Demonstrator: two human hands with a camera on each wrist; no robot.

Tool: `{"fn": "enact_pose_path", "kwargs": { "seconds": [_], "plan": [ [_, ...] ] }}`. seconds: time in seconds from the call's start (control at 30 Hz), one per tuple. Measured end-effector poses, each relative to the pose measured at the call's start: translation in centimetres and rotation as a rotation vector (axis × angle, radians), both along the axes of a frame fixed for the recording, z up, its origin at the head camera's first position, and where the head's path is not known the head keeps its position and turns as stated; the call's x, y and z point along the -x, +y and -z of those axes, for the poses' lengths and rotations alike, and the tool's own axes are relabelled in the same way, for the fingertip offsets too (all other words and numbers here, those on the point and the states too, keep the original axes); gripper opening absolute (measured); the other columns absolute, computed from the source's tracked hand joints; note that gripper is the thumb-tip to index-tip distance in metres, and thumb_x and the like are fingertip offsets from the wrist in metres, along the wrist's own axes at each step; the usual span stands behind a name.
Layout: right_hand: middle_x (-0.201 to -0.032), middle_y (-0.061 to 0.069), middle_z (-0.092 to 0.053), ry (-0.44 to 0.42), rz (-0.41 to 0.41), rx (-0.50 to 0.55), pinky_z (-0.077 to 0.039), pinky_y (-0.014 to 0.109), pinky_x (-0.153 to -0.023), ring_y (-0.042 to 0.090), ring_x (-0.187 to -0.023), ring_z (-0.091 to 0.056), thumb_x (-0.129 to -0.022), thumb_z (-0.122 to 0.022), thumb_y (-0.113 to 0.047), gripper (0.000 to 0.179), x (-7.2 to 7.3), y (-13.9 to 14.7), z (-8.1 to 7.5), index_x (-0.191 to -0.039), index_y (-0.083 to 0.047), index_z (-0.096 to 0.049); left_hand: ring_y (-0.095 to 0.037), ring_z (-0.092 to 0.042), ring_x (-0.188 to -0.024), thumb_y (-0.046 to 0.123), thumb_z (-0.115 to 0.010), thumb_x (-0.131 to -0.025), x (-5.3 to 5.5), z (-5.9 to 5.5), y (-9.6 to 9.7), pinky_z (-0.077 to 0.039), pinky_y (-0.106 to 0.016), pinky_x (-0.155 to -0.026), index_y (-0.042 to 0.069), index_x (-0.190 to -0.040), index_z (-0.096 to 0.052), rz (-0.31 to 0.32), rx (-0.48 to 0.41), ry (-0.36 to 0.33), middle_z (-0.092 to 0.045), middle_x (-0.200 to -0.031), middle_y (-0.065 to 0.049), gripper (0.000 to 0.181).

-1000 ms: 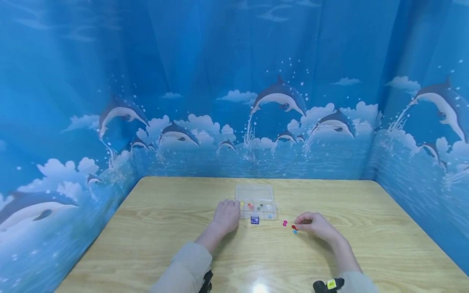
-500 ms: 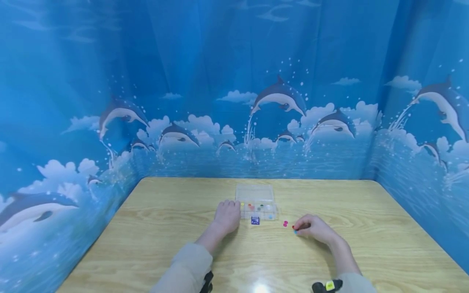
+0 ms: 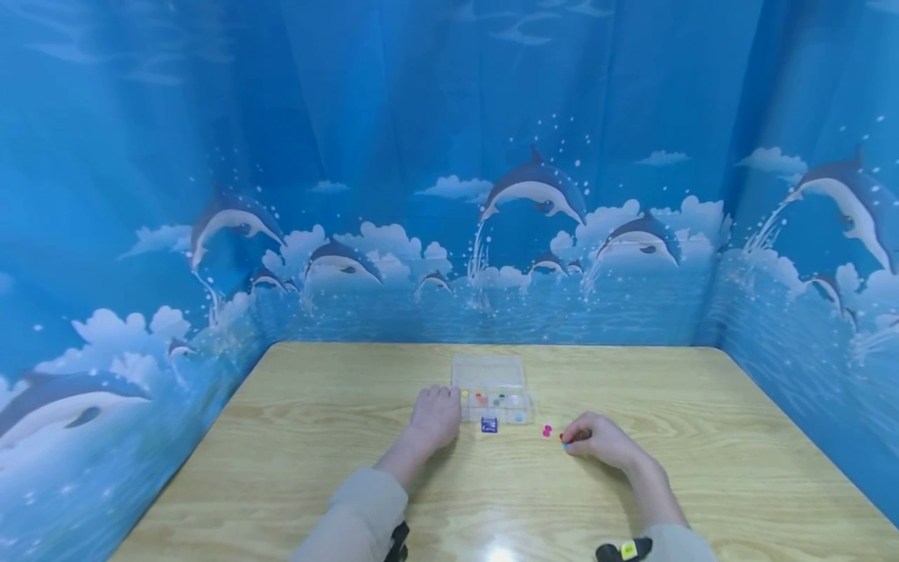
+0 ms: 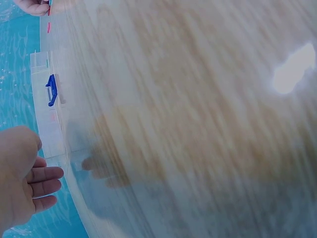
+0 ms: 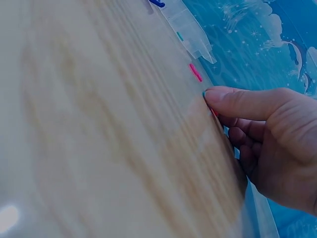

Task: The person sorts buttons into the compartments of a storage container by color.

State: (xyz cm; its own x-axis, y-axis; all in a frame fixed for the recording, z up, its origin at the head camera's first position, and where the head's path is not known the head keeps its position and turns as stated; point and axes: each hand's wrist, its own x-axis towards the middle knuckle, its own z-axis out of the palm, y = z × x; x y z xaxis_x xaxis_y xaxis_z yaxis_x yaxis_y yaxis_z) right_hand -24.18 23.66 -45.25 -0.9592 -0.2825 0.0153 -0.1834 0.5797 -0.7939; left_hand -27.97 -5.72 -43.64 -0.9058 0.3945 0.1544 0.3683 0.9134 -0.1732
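Note:
My left hand [image 3: 436, 415] rests at the left end of an open clear plastic compartment box [image 3: 477, 414]; its loosely bent fingers [image 4: 47, 187] lie beside the box's end. Small yellow, red, green and blue pieces lie in the box. At the box's front is a dark blue latch [image 3: 488, 425]. My right hand [image 3: 605, 441] is low over the table with thumb and forefinger at a small blue round piece [image 3: 566, 446], which they seem to pinch. A small red piece [image 5: 214, 113] shows by the same fingertips, partly covered. Pink pieces [image 3: 547, 431] lie between box and right hand.
The box's transparent lid [image 3: 488, 368] lies folded back behind it. All stands on a wood-grain table [image 3: 337, 390] with a bright reflection near its front. A blue dolphin-print curtain [image 3: 393, 156] encloses the back and sides.
My right hand has moved slightly nearer and closed its fingertips in on the blue and red pieces, covering part of them. The left hand and the box stay in place.

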Motion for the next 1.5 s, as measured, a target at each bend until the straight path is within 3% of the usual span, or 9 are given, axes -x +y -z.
{"fn": "enact_pose_path", "kwargs": {
  "seconds": [0.57,0.9,1.13,1.5],
  "plan": [
    [-0.085,0.004,-0.054,-0.040,0.097,-0.057,-0.041,0.035,-0.074,0.018,-0.080,-0.050,-0.073,-0.073,-0.003,0.016,0.02,-0.35,-0.03,-0.082,-0.003,-0.059,-0.021,-0.053,-0.081,0.016,-0.061,-0.084,0.09,0.15,0.04,-0.045,-0.034,-0.075,0.006,-0.098,-0.055,0.000,-0.004,0.015,-0.057,-0.084,-0.007,0.018],
    [-0.086,0.004,-0.056,-0.047,0.100,-0.063,-0.041,0.034,-0.072,0.019,-0.080,-0.050,-0.076,-0.071,-0.007,0.013,-0.17,-0.26,-0.05,-0.082,-0.003,-0.060,-0.022,-0.054,-0.085,0.015,-0.058,-0.085,0.03,0.21,0.09,-0.045,-0.035,-0.079,0.006,-0.101,-0.055,-0.012,-0.032,-0.006,-0.058,-0.088,-0.008,0.019],
    [-0.084,0.004,-0.057,-0.046,0.098,-0.060,-0.041,0.033,-0.069,0.018,-0.078,-0.049,-0.078,-0.068,-0.007,0.010,0.01,-0.10,-0.27,-0.084,-0.004,-0.061,-0.022,-0.053,-0.083,0.014,-0.057,-0.084,0.15,0.46,0.07,-0.044,-0.036,-0.077,0.005,-0.099,-0.054,-0.008,-0.038,0.035,-0.057,-0.086,-0.008,0.018],
    [-0.082,0.005,-0.057,-0.041,0.075,-0.018,-0.039,0.031,-0.063,0.018,-0.073,-0.046,-0.079,-0.065,-0.007,0.007,0.72,0.25,-0.75,-0.082,-0.003,-0.061,-0.021,-0.053,-0.084,0.017,-0.059,-0.086,0.15,0.24,0.12,-0.045,-0.034,-0.078,0.007,-0.101,-0.055,-0.019,-0.009,-0.009,-0.057,-0.087,-0.007,0.019]
  ]
}}
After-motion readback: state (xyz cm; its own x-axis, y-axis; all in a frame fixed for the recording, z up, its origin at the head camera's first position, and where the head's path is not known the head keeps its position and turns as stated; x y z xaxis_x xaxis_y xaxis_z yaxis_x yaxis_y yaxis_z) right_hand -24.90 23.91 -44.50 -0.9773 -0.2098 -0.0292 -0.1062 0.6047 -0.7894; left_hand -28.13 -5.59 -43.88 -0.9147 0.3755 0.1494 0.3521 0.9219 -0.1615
